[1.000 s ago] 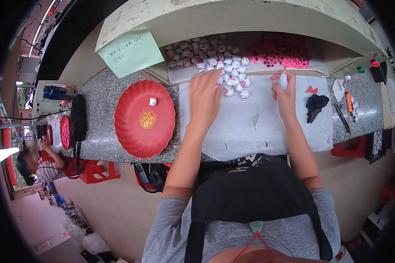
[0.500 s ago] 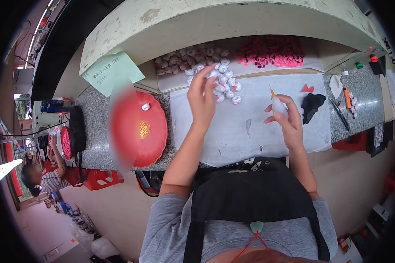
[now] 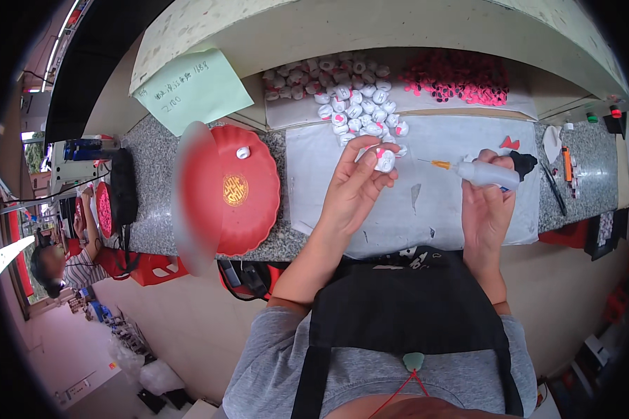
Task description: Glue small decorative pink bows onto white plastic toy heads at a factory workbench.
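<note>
While left hand [image 3: 353,183] pinches white bead [image 3: 384,160], glue bottle [image 3: 483,174] nearby.

Bare white sheet [image 3: 426,209] between hands

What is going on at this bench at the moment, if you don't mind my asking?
A person is doing small craft work at a granite counter covered with a white sheet. The left hand holds a small white piece with a pink spot in its fingers. The right hand holds a small glue bottle, its orange needle tip pointing toward that piece but not touching it. A pile of similar white pieces and pink pieces lie behind. One white piece sits in the red tray.
</note>
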`<state>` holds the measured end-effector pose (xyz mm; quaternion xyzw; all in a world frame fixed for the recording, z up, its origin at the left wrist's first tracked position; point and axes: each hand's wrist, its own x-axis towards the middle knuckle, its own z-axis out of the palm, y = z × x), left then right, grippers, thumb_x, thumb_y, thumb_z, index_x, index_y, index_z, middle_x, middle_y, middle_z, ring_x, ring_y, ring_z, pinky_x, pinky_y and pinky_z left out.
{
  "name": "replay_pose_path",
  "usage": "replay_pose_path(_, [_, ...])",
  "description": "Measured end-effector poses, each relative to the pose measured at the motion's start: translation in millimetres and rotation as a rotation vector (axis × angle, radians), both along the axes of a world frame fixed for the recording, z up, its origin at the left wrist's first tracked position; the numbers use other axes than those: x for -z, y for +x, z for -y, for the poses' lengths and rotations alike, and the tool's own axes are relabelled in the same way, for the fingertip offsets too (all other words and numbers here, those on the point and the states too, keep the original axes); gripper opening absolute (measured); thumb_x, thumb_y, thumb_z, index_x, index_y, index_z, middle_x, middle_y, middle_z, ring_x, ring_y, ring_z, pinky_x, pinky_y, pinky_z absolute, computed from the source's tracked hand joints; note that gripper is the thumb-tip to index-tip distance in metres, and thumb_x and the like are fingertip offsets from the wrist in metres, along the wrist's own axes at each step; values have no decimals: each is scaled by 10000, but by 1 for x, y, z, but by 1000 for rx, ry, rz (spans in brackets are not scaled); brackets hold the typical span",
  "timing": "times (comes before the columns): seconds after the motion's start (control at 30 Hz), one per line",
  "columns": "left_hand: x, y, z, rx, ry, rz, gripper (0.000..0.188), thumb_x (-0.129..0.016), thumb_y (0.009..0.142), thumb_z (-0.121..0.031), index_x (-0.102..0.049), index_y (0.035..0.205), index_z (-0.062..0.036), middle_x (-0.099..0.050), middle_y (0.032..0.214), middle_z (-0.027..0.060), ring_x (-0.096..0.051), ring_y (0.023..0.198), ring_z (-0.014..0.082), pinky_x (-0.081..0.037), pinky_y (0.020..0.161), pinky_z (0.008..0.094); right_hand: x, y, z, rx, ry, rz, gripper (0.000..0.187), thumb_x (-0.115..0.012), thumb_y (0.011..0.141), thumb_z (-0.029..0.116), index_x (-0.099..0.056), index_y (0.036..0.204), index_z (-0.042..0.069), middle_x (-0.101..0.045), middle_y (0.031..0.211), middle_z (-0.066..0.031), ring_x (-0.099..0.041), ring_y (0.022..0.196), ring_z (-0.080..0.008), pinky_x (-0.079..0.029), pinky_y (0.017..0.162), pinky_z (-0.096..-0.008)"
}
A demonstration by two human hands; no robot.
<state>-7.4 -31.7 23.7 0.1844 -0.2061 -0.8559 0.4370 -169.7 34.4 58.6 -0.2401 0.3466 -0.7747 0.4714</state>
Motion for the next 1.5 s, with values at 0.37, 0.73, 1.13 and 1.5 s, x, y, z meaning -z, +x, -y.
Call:
replay_pose_path(0.37, [-15, -2, -7, -86, -267, 268, 282, -495, 768, -40, -431, 1039, 6, -498, 996, 106, -512, 771, 143, -420, 666, 256, -3, 1, -3, 206, -130, -579, 336, -646, 603, 41, -427, 859, 37, -428, 849, -86, -461, 722, -148, -395, 624, -248])
replay_pose_path(0.73, [-24, -3, -13, -170, -308, 276, 323, -489, 743, 44, -398, 1053, 27, -486, 1020, 151, -487, 950, 203, -436, 790, 310, -6, 3, -8, 142, -298, -877, 430, -726, 541, 45, -446, 868, 53, -453, 803, -69, -498, 688, -156, -441, 601, -258])
replay_pose_path(1.13, [-22, -5, -13, -199, -356, 328, 334, -513, 723, 39, -395, 1036, 22, -488, 1011, 175, -508, 916, 202, -429, 801, 347, -5, 5, -9, 100, -312, -943, 472, -749, 506, 52, -465, 882, 67, -474, 815, -69, -508, 661, -155, -433, 578, -249])
replay_pose_path(1.5, [-19, -4, -15, -195, -315, 317, 341, -527, 726, 11, -396, 1041, 17, -497, 1005, 161, -520, 893, 203, -436, 773, 319, -8, 4, -9, 111, -331, -968, 480, -730, 497, 0, -460, 888, 72, -450, 813, -68, -487, 630, -158, -418, 545, -238])
